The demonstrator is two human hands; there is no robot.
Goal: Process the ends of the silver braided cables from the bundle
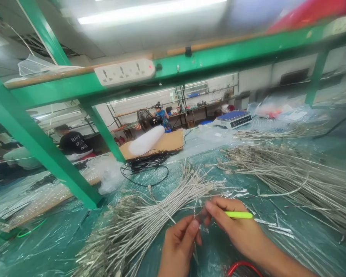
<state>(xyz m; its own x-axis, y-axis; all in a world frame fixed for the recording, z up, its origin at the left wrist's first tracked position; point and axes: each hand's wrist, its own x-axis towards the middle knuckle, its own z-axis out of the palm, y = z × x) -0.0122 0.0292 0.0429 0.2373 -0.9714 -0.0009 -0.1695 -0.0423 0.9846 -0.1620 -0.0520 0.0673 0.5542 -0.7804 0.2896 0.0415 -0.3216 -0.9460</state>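
Note:
My left hand (179, 246) is closed in a pinch between thumb and forefinger on a thin silvery cable (195, 207), which sticks up past the fingertips. Just to its right, my right hand (239, 231) grips a slim tool with a neon-yellow handle (238, 214). The tool's working end lies at the left fingertips, too small and covered to make out. Behind and left of both hands spreads a big bundle of similar silvery cables (161, 207) with small end connectors. Red handles (243, 264) of another tool show at the bottom edge, partly cut off.
Another heap of silvery cables (276, 169) lies to the right, with foil scraps (281, 230) nearby. Farther back are a weighing scale (233, 119), a coil of black cable (145, 161) and cardboard (173, 142). A green frame (175, 75) with a power strip (125, 72) crosses above. Two people sit beyond.

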